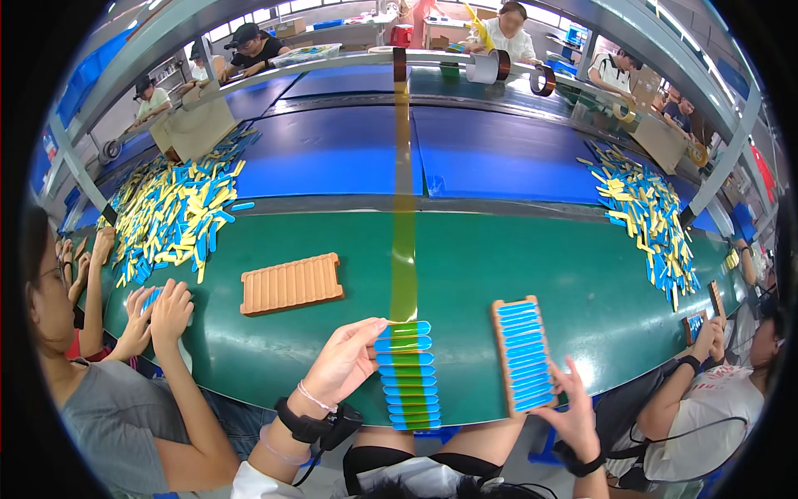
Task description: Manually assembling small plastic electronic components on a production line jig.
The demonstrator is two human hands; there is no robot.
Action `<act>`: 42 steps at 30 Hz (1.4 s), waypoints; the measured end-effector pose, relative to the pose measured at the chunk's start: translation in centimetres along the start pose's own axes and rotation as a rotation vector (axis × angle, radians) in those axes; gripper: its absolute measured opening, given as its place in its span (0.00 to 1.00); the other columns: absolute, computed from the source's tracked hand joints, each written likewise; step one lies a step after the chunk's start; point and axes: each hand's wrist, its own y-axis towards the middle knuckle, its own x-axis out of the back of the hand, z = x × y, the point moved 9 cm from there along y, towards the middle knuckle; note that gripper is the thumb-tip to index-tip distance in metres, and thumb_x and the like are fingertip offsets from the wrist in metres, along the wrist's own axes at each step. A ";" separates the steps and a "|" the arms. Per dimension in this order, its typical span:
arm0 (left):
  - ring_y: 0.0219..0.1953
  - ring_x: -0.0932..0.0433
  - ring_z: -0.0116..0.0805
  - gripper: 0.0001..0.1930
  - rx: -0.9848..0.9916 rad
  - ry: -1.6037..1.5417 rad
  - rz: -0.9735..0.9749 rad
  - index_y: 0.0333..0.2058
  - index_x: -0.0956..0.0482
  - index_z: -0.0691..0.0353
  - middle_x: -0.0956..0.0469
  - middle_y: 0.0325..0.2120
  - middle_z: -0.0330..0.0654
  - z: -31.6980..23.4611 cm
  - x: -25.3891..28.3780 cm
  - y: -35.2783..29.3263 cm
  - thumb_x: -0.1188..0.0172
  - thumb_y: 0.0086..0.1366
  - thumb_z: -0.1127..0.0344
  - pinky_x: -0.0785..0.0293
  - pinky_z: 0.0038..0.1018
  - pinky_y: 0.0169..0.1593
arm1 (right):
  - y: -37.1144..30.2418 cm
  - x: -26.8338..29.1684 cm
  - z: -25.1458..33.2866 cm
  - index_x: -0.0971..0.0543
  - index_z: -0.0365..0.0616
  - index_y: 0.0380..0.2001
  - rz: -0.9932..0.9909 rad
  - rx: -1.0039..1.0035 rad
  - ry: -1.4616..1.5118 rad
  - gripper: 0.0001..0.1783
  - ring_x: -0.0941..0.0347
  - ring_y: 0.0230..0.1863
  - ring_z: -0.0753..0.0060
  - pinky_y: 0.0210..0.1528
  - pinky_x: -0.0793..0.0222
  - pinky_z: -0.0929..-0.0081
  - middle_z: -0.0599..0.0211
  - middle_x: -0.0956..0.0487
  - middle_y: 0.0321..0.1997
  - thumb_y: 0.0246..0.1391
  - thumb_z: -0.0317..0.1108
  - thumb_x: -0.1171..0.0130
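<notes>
My left hand pinches the top end of a row of blue flat sticks at the near table edge. Amber see-through tape runs down from a roll on the overhead bar and lies along the middle of that row. To the right, a brown grooved tray lies slightly tilted, its grooves filled with more blue sticks. My right hand grips this tray's lower right corner, thumb at the near edge and fingers along the side. Left of centre lies a second brown grooved tray with bare grooves.
Heaps of loose blue and yellow sticks lie left and right on the green table. Co-workers sit close on both sides, handling sticks and trays. Blue panels lie beyond, under a metal bar with tape rolls.
</notes>
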 end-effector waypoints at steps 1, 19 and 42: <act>0.36 0.27 0.25 0.12 -0.014 0.018 -0.023 0.39 0.30 0.69 0.26 0.33 0.40 -0.2 0.5 -0.2 0.53 0.62 0.67 0.30 0.22 0.40 | 0.2 -1.5 1.5 0.41 0.39 0.53 0.022 0.009 -0.047 0.46 0.34 0.35 0.70 0.40 0.35 0.76 0.54 0.37 0.55 0.26 0.28 0.31; 0.31 0.30 0.19 0.03 -0.263 0.196 -0.023 0.29 0.28 0.64 0.27 0.29 0.35 -2.4 -3.2 -1.8 0.47 0.58 0.72 0.35 0.16 0.38 | 10.3 -11.5 14.2 0.27 0.37 0.31 0.370 -0.042 0.932 0.08 0.33 0.29 0.87 0.32 0.37 0.87 0.73 0.26 0.27 0.50 0.32 0.47; 0.41 0.40 0.46 0.26 -0.618 1.528 -0.432 0.46 0.34 0.70 0.38 0.51 0.47 4.1 -2.9 -7.8 0.40 0.45 0.73 0.41 0.33 0.46 | -5.2 -11.5 5.1 0.31 0.37 0.24 0.216 -0.409 1.016 0.05 0.29 0.27 0.82 0.30 0.34 0.88 0.68 0.26 0.26 0.44 0.20 0.44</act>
